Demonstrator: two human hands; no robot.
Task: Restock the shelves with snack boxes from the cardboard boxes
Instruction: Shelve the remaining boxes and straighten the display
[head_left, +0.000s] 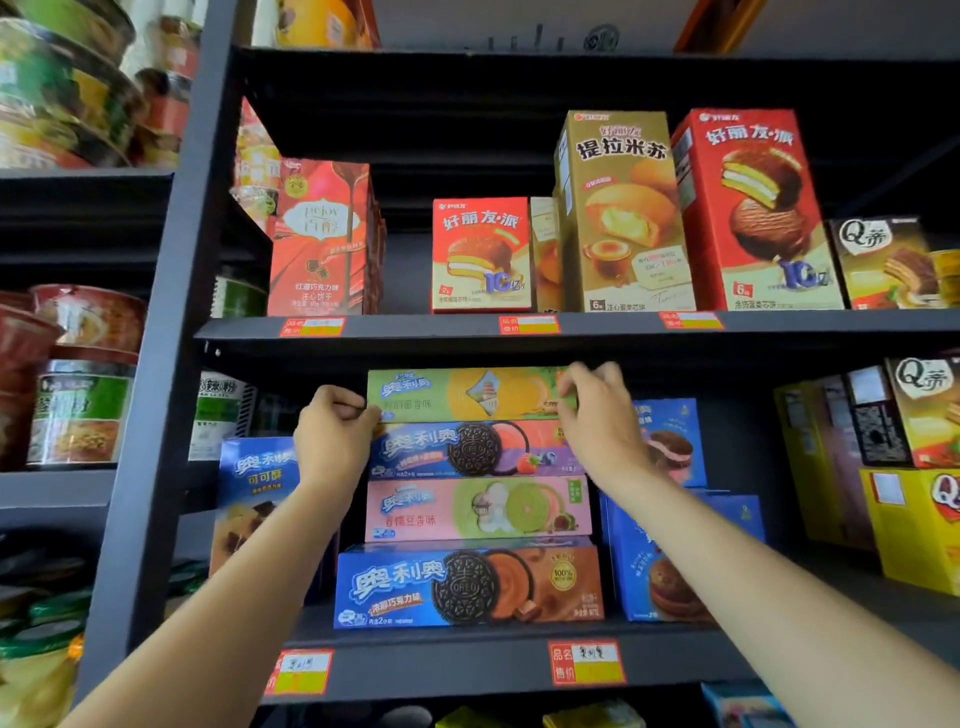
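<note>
we face a dark metal shelf unit (519, 665) in a shop, its boards edged with red and yellow price tags (587, 661). instant noodle bowls (78, 410) fill the unit to our left.

on the lower board stands a stack of four long oreo boxes. our left hand (332, 436) has its fingers curled and pinches the left end of the top one, the green oreo box (467, 395). our right hand (597, 410) grips that box's right end, fingers bent over its upper corner. the green box lies flat on the berry oreo box (467, 449), just under the board above. below come the pink oreo box (478, 512) and the chocolate oreo box (467, 587), each printed 奥利奥, with "oreo" stamped on the pictured biscuits. blue pie boxes (660, 561) stand just right of the stack, and a blue cocoa wafer box (254, 499) to the left.

on the upper board we read "pejoy" on a red box (322, 239), 好丽友·派 on two red pie boxes (480, 254), 提拉米苏 on a tan box (623, 213), and "q蒂" on boxes (883, 260) at the far right.
</note>
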